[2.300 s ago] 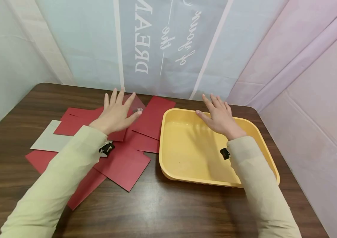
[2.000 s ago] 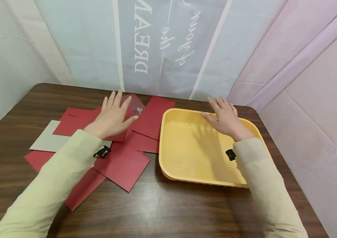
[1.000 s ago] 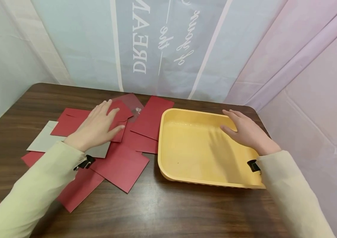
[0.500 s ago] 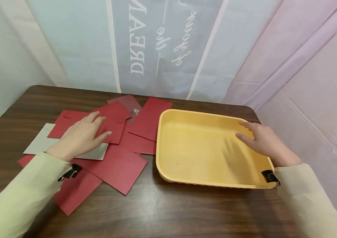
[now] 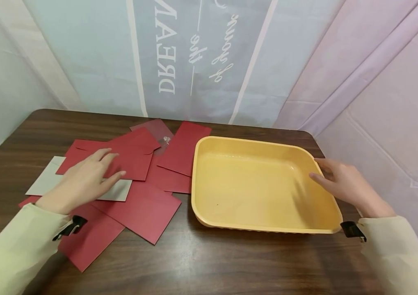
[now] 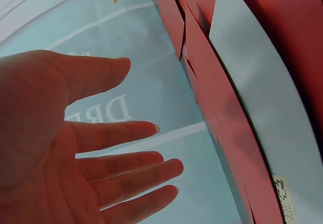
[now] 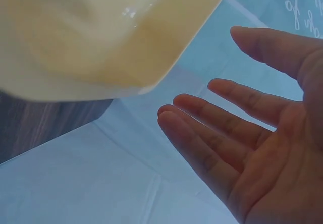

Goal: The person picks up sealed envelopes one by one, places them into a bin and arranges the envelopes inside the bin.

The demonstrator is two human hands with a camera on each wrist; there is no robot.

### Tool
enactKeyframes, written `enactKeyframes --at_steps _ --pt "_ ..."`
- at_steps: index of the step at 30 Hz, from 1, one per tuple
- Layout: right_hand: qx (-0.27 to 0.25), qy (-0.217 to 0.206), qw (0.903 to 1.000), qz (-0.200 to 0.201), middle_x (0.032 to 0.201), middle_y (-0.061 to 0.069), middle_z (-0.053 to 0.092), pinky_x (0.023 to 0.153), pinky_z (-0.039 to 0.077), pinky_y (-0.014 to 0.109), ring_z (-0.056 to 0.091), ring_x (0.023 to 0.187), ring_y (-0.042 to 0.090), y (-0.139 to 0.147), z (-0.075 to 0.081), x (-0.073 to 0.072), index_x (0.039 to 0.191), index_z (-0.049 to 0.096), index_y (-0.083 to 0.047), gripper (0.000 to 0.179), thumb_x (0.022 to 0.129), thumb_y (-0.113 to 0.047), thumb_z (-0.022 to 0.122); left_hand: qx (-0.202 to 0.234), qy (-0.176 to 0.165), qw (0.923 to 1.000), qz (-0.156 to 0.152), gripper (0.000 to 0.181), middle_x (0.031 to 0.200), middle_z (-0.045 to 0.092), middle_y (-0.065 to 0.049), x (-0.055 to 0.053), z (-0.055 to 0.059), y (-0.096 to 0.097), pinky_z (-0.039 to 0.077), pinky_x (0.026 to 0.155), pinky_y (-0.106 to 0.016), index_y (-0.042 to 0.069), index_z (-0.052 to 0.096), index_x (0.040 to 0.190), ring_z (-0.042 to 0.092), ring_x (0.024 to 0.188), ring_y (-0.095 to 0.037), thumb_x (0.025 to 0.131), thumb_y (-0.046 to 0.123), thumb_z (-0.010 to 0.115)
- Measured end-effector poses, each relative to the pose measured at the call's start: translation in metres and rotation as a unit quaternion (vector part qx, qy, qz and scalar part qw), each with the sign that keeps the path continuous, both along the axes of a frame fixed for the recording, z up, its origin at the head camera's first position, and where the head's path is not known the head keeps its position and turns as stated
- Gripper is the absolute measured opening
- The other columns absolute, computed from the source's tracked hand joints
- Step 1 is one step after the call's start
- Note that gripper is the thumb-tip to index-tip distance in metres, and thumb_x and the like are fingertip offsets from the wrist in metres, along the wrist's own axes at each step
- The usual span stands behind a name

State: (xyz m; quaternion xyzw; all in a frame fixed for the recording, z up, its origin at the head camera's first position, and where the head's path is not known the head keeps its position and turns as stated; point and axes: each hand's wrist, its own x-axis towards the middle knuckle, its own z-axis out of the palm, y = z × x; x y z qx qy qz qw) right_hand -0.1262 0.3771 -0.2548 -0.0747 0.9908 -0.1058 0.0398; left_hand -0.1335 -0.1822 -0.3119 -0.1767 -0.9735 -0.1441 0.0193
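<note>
Across the dark wooden table (image 5: 231, 262) nothing has shifted; only the person's hands have moved, drawing back and apart. The yellow basin (image 5: 245, 192) stands on the right half, with no envelope in it. Left of it, the red envelopes (image 5: 133, 149) lie in a loose, overlapping spread, and a pale envelope (image 5: 116, 190) sits partly beneath one of them.

The left hand (image 5: 83, 178), which was reaching over the farther envelopes, now hangs above the pale one, baring the flap of a red envelope it had covered. Its fingers are spread and gently bent, the thumb well apart, holding nothing. The right hand (image 5: 349, 184) has passed from above the basin to its right rim; its fingers are extended and relaxed, likewise holding nothing (the head view makes them look close against the rim, though the right wrist view shows a gap).

For the work, I judge this to be a change of position alone: each hand is now by its own thing, and no handling has begun.

Smallest of all, the white print (image 5: 166, 139) on a darker envelope (image 5: 153, 128) at the back is too fine to read.
</note>
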Motion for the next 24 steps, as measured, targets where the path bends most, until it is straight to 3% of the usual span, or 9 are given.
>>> enactKeyframes --at_steps 9,16,24 --pt "0.007 -0.015 0.9996 -0.025 0.113 0.035 0.06 0.081 0.046 0.06 0.06 0.102 0.05 0.019 -0.009 -0.003 0.134 0.044 0.012 0.062 0.095 -0.035 0.059 0.006 0.014 0.9999 0.005 0.059 0.138 0.041 -0.028 0.009 -0.002 -0.005 0.049 0.081 -0.058 -0.006 0.047 0.133 0.042 0.125 -0.045 0.092 0.033 0.063" --pt "0.011 -0.037 0.9987 -0.033 0.109 0.033 0.062 0.071 0.052 0.053 0.061 0.097 0.05 0.032 -0.014 -0.006 0.131 0.045 0.014 0.06 0.094 -0.031 0.061 0.012 0.021 0.9997 0.005 0.056 0.138 0.042 -0.027 0.015 -0.007 -0.01 0.047 0.082 -0.059 -0.004 0.048 0.133 0.045 0.123 -0.044 0.093 0.033 0.061" --pt "0.009 -0.063 0.9974 -0.033 0.105 0.029 0.067 0.076 0.05 0.056 0.061 0.097 0.049 0.039 -0.019 -0.011 0.132 0.042 0.017 0.065 0.092 -0.03 0.063 0.007 0.034 0.9992 0.017 0.058 0.138 0.042 -0.025 0.015 -0.01 -0.013 0.049 0.076 -0.06 -0.002 0.049 0.133 0.047 0.121 -0.044 0.09 0.034 0.064"
